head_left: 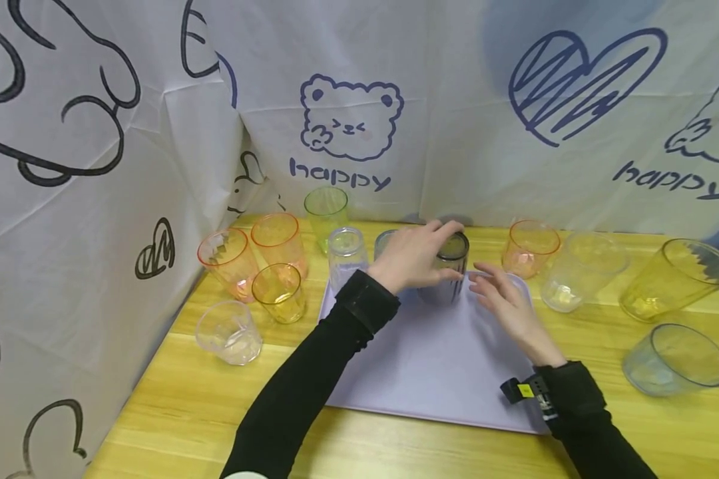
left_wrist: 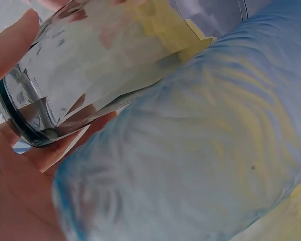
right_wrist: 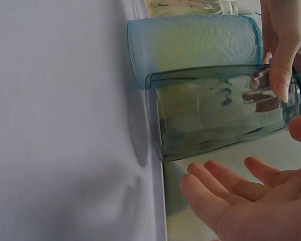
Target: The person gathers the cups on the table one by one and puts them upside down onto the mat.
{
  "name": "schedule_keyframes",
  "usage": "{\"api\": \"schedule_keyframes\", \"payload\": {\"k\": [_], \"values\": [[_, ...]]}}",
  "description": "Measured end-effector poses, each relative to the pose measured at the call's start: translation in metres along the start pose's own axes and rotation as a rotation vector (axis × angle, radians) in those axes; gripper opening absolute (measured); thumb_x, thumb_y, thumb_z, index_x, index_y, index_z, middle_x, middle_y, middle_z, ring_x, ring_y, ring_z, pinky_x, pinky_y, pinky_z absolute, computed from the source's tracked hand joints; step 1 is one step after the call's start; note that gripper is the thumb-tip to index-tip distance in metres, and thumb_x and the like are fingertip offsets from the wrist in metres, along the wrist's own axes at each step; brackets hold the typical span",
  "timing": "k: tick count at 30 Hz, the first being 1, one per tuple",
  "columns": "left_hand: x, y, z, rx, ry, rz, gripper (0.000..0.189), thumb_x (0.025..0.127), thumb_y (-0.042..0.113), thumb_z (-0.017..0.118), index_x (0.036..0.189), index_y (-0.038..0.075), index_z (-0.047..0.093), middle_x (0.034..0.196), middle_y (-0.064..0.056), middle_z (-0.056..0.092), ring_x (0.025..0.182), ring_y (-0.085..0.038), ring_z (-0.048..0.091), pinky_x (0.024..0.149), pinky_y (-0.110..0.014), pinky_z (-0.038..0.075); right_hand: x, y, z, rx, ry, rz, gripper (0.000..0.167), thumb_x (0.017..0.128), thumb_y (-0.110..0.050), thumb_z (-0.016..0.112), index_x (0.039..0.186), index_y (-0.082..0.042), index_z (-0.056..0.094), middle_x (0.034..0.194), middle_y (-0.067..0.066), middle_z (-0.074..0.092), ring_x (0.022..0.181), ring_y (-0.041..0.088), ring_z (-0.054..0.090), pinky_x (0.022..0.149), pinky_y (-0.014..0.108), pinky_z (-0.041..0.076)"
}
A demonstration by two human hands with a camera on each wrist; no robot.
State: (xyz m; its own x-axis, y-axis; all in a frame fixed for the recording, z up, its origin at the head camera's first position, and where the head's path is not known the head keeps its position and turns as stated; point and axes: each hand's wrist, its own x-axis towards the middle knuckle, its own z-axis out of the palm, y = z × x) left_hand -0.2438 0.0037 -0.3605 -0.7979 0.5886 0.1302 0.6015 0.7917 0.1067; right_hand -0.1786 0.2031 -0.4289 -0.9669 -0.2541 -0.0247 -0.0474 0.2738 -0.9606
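Note:
My left hand (head_left: 410, 258) grips a dark grey drinking glass (head_left: 453, 247) near its base, thumb on one side and fingers on the other. That glass stands upside down, its rim at the far edge of the lilac tray (head_left: 431, 372). Just right of it, my right hand (head_left: 510, 309) is held with fingers loosely extended, nothing in them. Beside the grey glass is an upturned blue rippled glass (right_wrist: 195, 47), mostly behind my left hand in the head view; it fills much of the left wrist view. An upturned clear glass (head_left: 347, 256) stands at the tray's far left corner.
Left of the tray stand orange glasses (head_left: 277, 243), an amber glass (head_left: 279, 296), a clear tumbler (head_left: 230, 336) and a green glass (head_left: 326, 209). To the right are a pinkish-orange glass (head_left: 530, 247), a clear glass (head_left: 581, 273), a yellow glass (head_left: 674, 279) and a blue-grey tumbler (head_left: 674, 362).

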Motion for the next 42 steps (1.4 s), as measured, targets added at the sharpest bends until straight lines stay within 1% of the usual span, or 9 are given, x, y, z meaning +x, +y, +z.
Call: {"api": "schedule_keyframes", "payload": {"k": [4, 8, 11, 15, 19, 24, 30, 36, 42], "values": [[0.002, -0.002, 0.006, 0.012, -0.036, -0.016, 0.084, 0.084, 0.063, 0.071, 0.152, 0.026, 0.038, 0.142, -0.002, 0.059, 0.125, -0.025, 0.063, 0.113, -0.049, 0.045, 0.002, 0.001, 0.003, -0.015, -0.022, 0.006, 0.057, 0.111, -0.025, 0.035, 0.158, 0.002, 0.018, 0.159, 0.033, 0.029, 0.147, 0.049, 0.032, 0.121, 0.062, 0.029], [0.003, -0.005, 0.01, 0.044, -0.051, -0.043, 0.086, 0.084, 0.066, 0.069, 0.154, 0.028, 0.035, 0.15, -0.002, 0.054, 0.137, -0.025, 0.055, 0.122, -0.054, 0.032, 0.005, 0.001, 0.006, -0.083, -0.026, -0.008, 0.058, 0.109, -0.022, 0.042, 0.158, 0.001, 0.021, 0.158, 0.031, 0.033, 0.147, 0.047, 0.033, 0.119, 0.062, 0.033], [0.003, -0.006, 0.012, 0.068, -0.041, -0.051, 0.087, 0.084, 0.067, 0.068, 0.155, 0.028, 0.035, 0.151, -0.002, 0.054, 0.138, -0.026, 0.054, 0.123, -0.054, 0.031, 0.007, 0.001, 0.008, -0.148, -0.027, -0.022, 0.06, 0.107, -0.021, 0.047, 0.157, 0.001, 0.022, 0.156, 0.032, 0.036, 0.144, 0.049, 0.038, 0.116, 0.062, 0.037], [-0.002, -0.01, 0.008, 0.049, -0.009, -0.039, 0.088, 0.084, 0.067, 0.068, 0.155, 0.026, 0.037, 0.15, -0.003, 0.055, 0.138, -0.027, 0.053, 0.124, -0.052, 0.031, 0.01, 0.001, 0.009, -0.219, -0.018, -0.038, 0.068, 0.103, -0.021, 0.057, 0.158, -0.001, 0.022, 0.154, 0.032, 0.038, 0.141, 0.05, 0.04, 0.114, 0.061, 0.041], [-0.016, -0.02, -0.001, 0.014, 0.042, -0.035, 0.088, 0.084, 0.064, 0.071, 0.155, 0.025, 0.038, 0.15, -0.003, 0.053, 0.14, -0.026, 0.049, 0.124, -0.047, 0.031, 0.016, 0.0, 0.011, -0.309, 0.028, -0.067, 0.077, 0.098, -0.025, 0.067, 0.157, -0.002, 0.023, 0.153, 0.031, 0.039, 0.142, 0.048, 0.04, 0.115, 0.059, 0.04], [-0.036, -0.036, -0.008, 0.019, 0.085, -0.085, 0.087, 0.085, 0.059, 0.072, 0.155, 0.022, 0.038, 0.15, -0.006, 0.053, 0.141, -0.028, 0.048, 0.125, -0.048, 0.03, 0.026, 0.0, 0.013, -0.385, 0.083, -0.111, 0.087, 0.091, -0.022, 0.075, 0.156, 0.001, 0.022, 0.151, 0.032, 0.042, 0.139, 0.049, 0.043, 0.113, 0.06, 0.042], [-0.047, -0.048, -0.006, 0.014, 0.09, -0.124, 0.088, 0.086, 0.059, 0.071, 0.155, 0.017, 0.038, 0.149, -0.009, 0.055, 0.14, -0.03, 0.05, 0.126, -0.05, 0.029, 0.034, 0.002, 0.015, -0.39, 0.107, -0.09, 0.092, 0.087, -0.022, 0.079, 0.154, 0.004, 0.022, 0.148, 0.033, 0.043, 0.135, 0.049, 0.047, 0.111, 0.06, 0.045], [-0.048, -0.051, 0.002, 0.027, 0.077, -0.133, 0.086, 0.087, 0.059, 0.071, 0.154, 0.015, 0.04, 0.146, -0.01, 0.057, 0.138, -0.029, 0.051, 0.126, -0.049, 0.029, 0.039, 0.006, 0.02, -0.379, 0.131, -0.102, 0.089, 0.085, -0.02, 0.081, 0.151, 0.007, 0.028, 0.145, 0.033, 0.046, 0.132, 0.051, 0.049, 0.107, 0.061, 0.048], [-0.047, -0.052, 0.006, 0.031, 0.092, -0.131, 0.082, 0.087, 0.058, 0.07, 0.152, 0.015, 0.044, 0.143, -0.009, 0.058, 0.136, -0.028, 0.054, 0.126, -0.048, 0.029, 0.041, 0.009, 0.023, -0.388, 0.138, -0.113, 0.084, 0.085, -0.02, 0.081, 0.148, 0.008, 0.033, 0.141, 0.032, 0.05, 0.13, 0.05, 0.051, 0.105, 0.059, 0.05]]}}
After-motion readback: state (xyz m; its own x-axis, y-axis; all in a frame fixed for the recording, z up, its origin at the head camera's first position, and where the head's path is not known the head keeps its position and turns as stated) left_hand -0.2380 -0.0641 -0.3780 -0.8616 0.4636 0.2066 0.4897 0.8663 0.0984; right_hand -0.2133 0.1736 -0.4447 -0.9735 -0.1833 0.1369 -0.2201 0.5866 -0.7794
